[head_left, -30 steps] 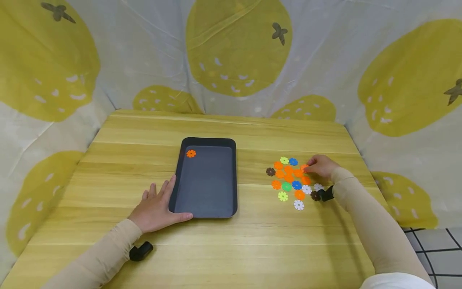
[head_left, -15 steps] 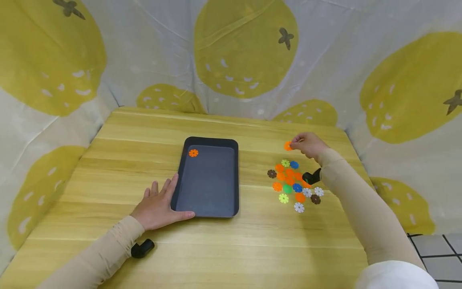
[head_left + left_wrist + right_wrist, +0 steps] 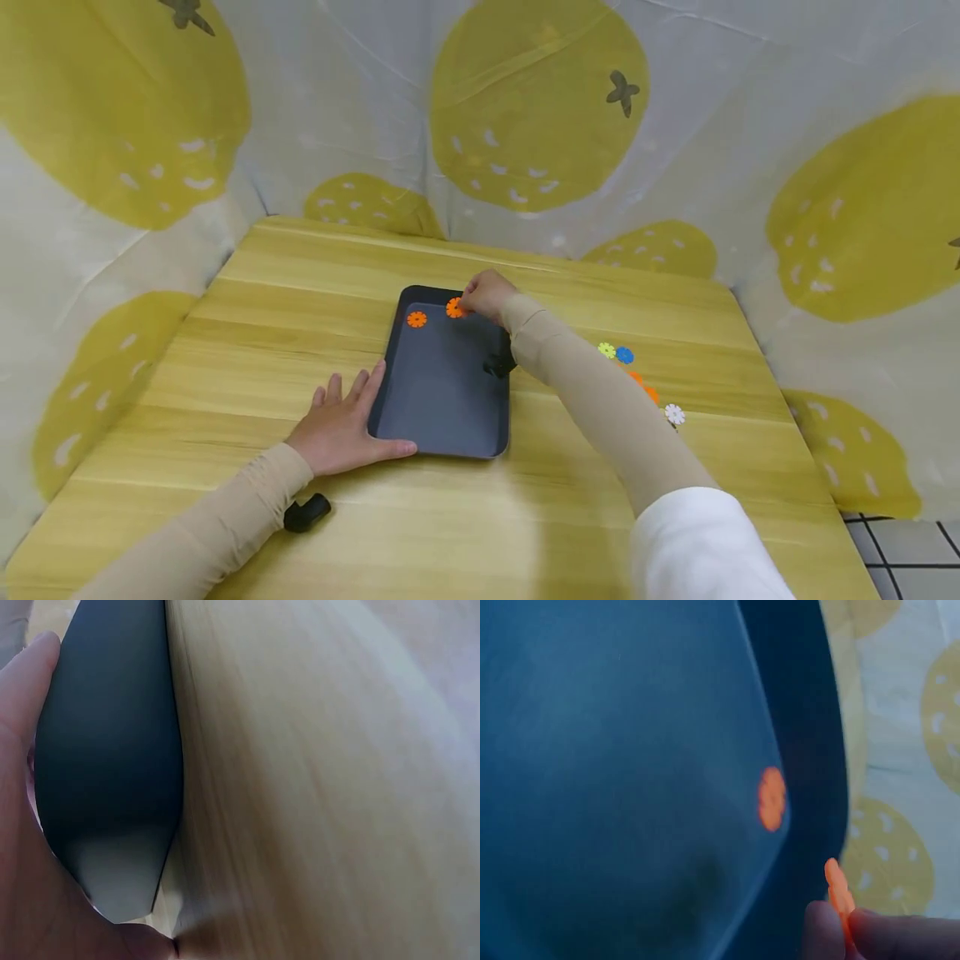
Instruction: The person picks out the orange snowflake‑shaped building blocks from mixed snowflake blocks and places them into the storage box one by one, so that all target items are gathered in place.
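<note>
Orange disc (image 3: 454,307), flower-edged, one piece: in the head view, over the far end of a dark rectangular tray (image 3: 450,392), at twelve o'clock from its middle, pinched in the fingertips of the right hand (image 3: 487,296); whether disc and tray touch cannot be told. Second orange disc (image 3: 416,319), matching: lying flat inside, at eleven o'clock. Left hand (image 3: 345,425): at eight o'clock, fingers spread and extended, resting against the tray's side, thumb along its near edge. Loose discs at three o'clock, on the wooden table (image 3: 420,533), partly hidden by the right sleeve (image 3: 600,400): one yellow-green disc (image 3: 607,350), one blue disc (image 3: 624,355), one white disc (image 3: 675,414), some orange. Cloth (image 3: 697,108) with yellow fruit print, hung at twelve. Left wrist view: tray wall, dark, upright, tall from ten o'clock to eight; the left hand beside it at nine, digits extended. Right wrist view: pinched disc near edge-on between two digits, toward five o'clock; its twin on the tray floor, just off centre toward four, near a corner.
</note>
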The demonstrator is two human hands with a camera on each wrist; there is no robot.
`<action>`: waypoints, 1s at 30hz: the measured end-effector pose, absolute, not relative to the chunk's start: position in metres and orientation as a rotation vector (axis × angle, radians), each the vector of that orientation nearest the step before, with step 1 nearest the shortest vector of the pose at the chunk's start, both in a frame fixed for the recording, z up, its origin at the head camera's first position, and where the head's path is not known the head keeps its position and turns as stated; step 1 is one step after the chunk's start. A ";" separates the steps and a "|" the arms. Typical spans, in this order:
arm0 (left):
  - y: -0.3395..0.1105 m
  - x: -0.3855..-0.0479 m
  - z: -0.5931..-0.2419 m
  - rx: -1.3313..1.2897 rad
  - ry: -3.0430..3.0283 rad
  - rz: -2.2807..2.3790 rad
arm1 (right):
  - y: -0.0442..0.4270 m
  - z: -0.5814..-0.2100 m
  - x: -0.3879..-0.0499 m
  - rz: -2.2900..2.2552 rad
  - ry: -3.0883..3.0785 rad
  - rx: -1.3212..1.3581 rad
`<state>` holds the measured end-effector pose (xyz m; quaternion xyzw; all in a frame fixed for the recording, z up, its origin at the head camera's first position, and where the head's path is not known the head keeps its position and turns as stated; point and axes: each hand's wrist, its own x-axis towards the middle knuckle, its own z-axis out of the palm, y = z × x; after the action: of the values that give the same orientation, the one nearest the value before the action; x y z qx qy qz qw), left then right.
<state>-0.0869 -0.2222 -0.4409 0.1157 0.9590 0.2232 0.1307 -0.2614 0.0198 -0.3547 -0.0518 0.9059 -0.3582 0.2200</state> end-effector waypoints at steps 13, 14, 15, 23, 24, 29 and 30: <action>-0.205 -0.087 -0.446 0.404 2.804 0.635 | 0.007 -0.398 -0.265 -0.897 2.525 0.028; -0.205 -0.087 -0.446 0.411 2.802 0.635 | 0.008 -0.400 -0.266 -0.885 2.525 0.044; -0.204 -0.087 -0.447 0.416 2.799 0.637 | 0.008 -0.402 -0.266 -0.879 2.526 0.055; -0.211 -0.088 -0.443 0.411 2.763 0.660 | 0.028 -0.382 -0.252 -0.982 2.497 -0.010; -0.213 -0.088 -0.442 0.411 2.761 0.657 | 0.034 -0.375 -0.249 -1.007 2.495 -0.020; -0.219 -0.090 -0.439 0.417 2.759 0.644 | 0.097 -0.341 -0.233 -1.054 2.508 0.031; -0.218 -0.090 -0.439 0.418 2.757 0.638 | 0.115 -0.336 -0.229 -1.050 2.515 0.061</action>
<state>-0.0897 -0.2185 -0.4387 0.1447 0.9543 0.2209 0.1398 -0.2292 0.1155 -0.3364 0.0217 0.9028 -0.3767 0.2062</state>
